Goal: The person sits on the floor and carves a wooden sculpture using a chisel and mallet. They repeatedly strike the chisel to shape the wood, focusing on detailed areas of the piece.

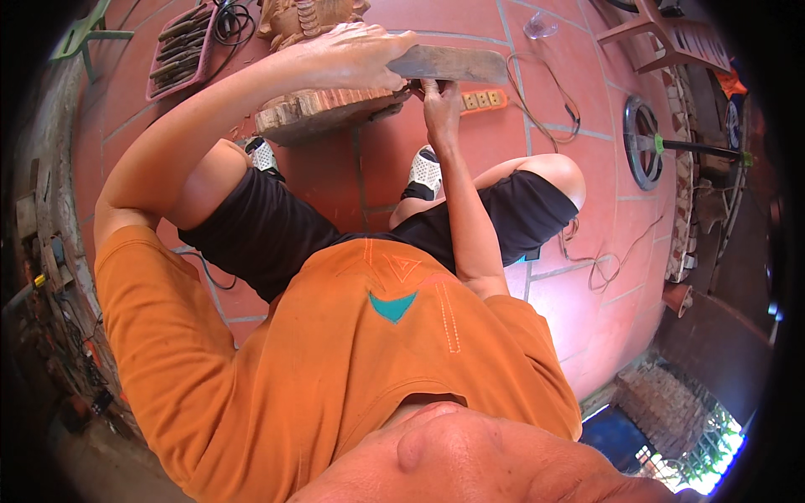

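Note:
My left hand is closed around the near end of a flat wooden bat, which stretches out to the right. Just under the bat, my right hand has its fingers closed; the bat covers what they hold, and only a small dark bit shows. Both hands are over the right end of a thick wood slab with a rough, layered side. Behind my left hand stands a carved brown wood piece, partly cut off by the picture's edge.
A pink basket of chisel-like tools lies at the far left beside a coiled black cable. An orange power strip sits right of my right hand, its cord trailing over red tiles. Farther right are a wheel and chair.

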{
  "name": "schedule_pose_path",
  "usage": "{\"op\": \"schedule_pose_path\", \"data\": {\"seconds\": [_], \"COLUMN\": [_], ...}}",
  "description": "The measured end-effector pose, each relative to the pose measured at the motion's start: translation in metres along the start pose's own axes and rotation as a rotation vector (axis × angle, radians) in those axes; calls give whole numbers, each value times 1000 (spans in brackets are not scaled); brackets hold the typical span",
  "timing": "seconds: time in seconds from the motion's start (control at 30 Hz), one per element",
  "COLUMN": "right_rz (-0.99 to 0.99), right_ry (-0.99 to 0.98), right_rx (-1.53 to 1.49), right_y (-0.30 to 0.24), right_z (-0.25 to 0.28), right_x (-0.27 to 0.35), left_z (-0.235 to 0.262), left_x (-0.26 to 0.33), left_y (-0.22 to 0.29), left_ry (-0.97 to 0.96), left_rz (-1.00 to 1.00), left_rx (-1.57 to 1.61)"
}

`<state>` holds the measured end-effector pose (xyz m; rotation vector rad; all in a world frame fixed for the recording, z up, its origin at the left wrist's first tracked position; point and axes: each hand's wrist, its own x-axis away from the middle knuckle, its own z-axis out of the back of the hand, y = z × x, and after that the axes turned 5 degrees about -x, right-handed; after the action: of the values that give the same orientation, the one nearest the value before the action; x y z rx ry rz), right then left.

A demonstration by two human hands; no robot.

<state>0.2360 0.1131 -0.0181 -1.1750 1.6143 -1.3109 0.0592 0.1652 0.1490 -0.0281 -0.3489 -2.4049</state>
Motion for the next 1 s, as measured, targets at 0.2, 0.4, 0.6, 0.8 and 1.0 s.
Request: {"op": "schedule_pose_path", "data": {"seconds": [0.2,0.4,0.6,0.8,1.0], "right_rz": [84,226,412,285,155], "right_ry": [-60,-97,-235,-222,-56], "right_rx": [-64,183,448,221,-112], "right_y": [5,6,-3,-8,-14], "right_z": [2,-3,-10,-11,6], "right_x": [-2,7,19,18,-1], "left_z": [6,7,12,36,37], "left_x": [0,0,3,13,23], "left_y": [11,1,-7,-11,-11], "left_ry": [269,-44,82,72,80], "left_rz": [-62,75,115,152,171], "left_rx": [82,-43,74,124,192]}}
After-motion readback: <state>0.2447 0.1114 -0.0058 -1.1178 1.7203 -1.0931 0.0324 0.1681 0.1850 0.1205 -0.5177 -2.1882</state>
